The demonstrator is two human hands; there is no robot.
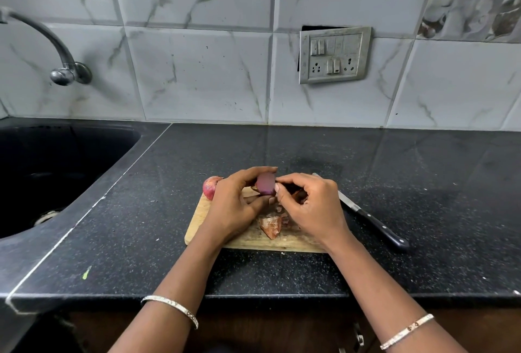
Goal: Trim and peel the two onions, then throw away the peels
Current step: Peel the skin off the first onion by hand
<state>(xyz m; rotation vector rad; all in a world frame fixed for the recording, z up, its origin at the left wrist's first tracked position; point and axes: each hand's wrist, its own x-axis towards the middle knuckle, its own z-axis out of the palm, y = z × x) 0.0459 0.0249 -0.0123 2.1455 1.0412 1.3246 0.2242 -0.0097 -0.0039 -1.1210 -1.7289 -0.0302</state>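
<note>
1. The left hand [235,206] has its fingers [260,173] curled closed around a partly peeled purple onion [266,183], thumb below and forefinger over the top, holding it in the air above the far part of the cutting board [197,224].
2. The right hand [313,206] pinches its fingers [284,180] together at the onion's right side; a brownish bit of skin shows under them, but whether they grip it cannot be told.
3. Under the hands, loose peels [271,226] lie near the board's middle, close to its near edge.
4. A second onion [211,187], still in its red skin, sits at the board's far left corner, partly hidden by the left hand, right at the board's edge.
5. A black-handled knife [372,219] lies on the dark surface [423,183] just beside the board's right edge, blade pointing away, handle toward the person.
6. The board sits a little back from the surface's front edge, with bare room to its right beyond the knife and behind it up to the tiled wall [197,71].
7. To the left, a strip of surface separates the board from the sink [56,169], whose rim runs diagonally; a tap [63,68] juts from the wall above it.
</note>
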